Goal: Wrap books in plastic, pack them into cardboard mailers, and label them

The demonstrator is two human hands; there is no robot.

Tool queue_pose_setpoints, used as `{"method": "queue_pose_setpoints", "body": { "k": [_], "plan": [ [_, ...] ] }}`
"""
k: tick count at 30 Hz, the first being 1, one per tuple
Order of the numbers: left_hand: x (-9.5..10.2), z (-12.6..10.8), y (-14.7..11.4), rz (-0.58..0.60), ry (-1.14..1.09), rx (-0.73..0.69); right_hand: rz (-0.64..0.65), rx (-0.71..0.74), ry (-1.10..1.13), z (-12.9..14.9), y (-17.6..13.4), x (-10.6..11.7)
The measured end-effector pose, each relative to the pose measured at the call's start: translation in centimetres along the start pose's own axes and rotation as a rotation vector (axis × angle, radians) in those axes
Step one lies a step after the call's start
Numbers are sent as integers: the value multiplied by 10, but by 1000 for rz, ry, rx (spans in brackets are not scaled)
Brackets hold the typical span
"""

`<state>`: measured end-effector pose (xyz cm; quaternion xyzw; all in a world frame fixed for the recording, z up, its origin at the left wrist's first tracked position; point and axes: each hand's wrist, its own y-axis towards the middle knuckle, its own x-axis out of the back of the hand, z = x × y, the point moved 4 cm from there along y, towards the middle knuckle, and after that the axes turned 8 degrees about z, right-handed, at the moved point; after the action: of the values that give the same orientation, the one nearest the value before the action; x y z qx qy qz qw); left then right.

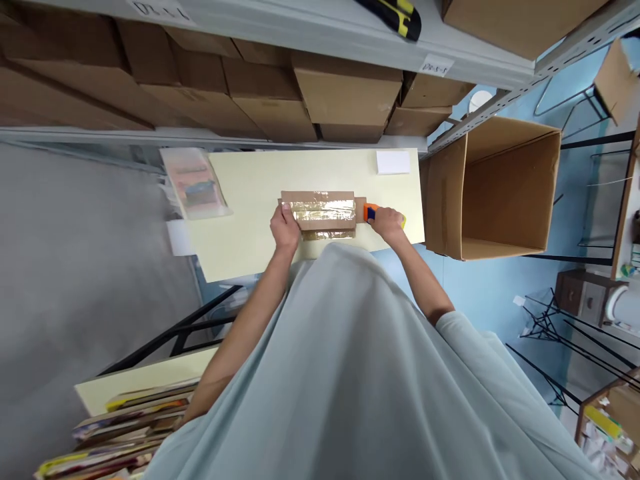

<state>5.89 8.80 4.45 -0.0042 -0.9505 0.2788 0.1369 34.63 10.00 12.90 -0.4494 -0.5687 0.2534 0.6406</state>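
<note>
A flat cardboard package point(325, 223), with shiny clear tape across its top, lies on the pale yellow tabletop point(240, 243). At its left end my left hand point(285, 228) grips the edge, thumb on top and the other fingers partly hidden. A narrower cardboard flap point(360, 209) sticks out from the right end. Beside that flap, my right hand point(389, 223) is closed round an orange, blue and yellow hand tool point(369, 212). Most of the tool is covered by my fingers, so its kind does not show clearly.
A large open carton point(510, 193) stands against the table's right end. Overhead runs a grey metal shelf point(280, 27) with several cardboard boxes point(345, 93) below it. A white label point(393, 163) and a plastic-wrapped packet point(197, 187) lie on the table.
</note>
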Motion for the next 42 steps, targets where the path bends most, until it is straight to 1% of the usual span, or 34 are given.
{"method": "queue_pose_setpoints", "body": {
  "k": [3,5,6,7,8,10,11,12,13,14,16,18,19,21,23,25,27,29,31,33,35,37,39,41,42],
  "plan": [
    [11,-7,-5,-206,83,-47,-64,-50,81,-13,-17,-13],
    [14,-21,-11,-260,152,-127,-157,-96,149,-22,-36,-15],
    [14,-31,-15,-265,182,-195,-186,-107,190,-25,-47,-15],
    [11,-45,-21,-251,202,-275,-216,-119,225,-27,-57,-14],
    [6,-60,-28,-210,214,-357,-250,-114,253,-27,-67,-10],
    [-9,-94,-45,-74,214,-531,-325,-73,292,-21,-85,4],
    [-17,-113,-54,15,211,-627,-349,-19,308,-15,-92,14],
    [-24,-133,-64,81,209,-725,-377,55,317,-7,-98,27],
    [-29,-153,-73,114,207,-814,-408,150,318,4,-104,42],
    [-30,-172,-80,119,204,-888,-447,262,308,16,-110,59],
    [-24,-207,-87,60,189,-986,-555,493,250,43,-120,99],
    [-9,-238,-83,-41,161,-1032,-690,673,158,74,-128,143],
    [1,-252,-76,-91,149,-1041,-757,733,107,90,-131,166],
    [20,-278,-56,-169,137,-1043,-865,799,7,124,-132,210],
    [37,-300,-28,-217,146,-1013,-909,804,-87,160,-131,248],
    [51,-318,3,-233,162,-951,-899,752,-169,193,-128,278],
    [61,-329,32,-213,179,-868,-859,675,-245,218,-125,298],
    [68,-332,54,-170,198,-800,-824,617,-296,235,-121,308],
    [72,-326,66,-136,216,-782,-811,595,-314,243,-117,312],
    [72,-314,68,-126,225,-803,-822,599,-304,248,-112,311],
    [68,-295,64,-130,222,-820,-845,610,-283,251,-107,310],
    [64,-269,56,-123,206,-808,-864,628,-253,251,-103,310],
    [62,-236,46,-115,189,-768,-873,651,-214,244,-97,307],
    [66,-193,34,-116,180,-707,-894,683,-149,226,-87,295],
    [71,-167,28,-123,179,-662,-992,752,-57,210,-85,285]
  ]
}}
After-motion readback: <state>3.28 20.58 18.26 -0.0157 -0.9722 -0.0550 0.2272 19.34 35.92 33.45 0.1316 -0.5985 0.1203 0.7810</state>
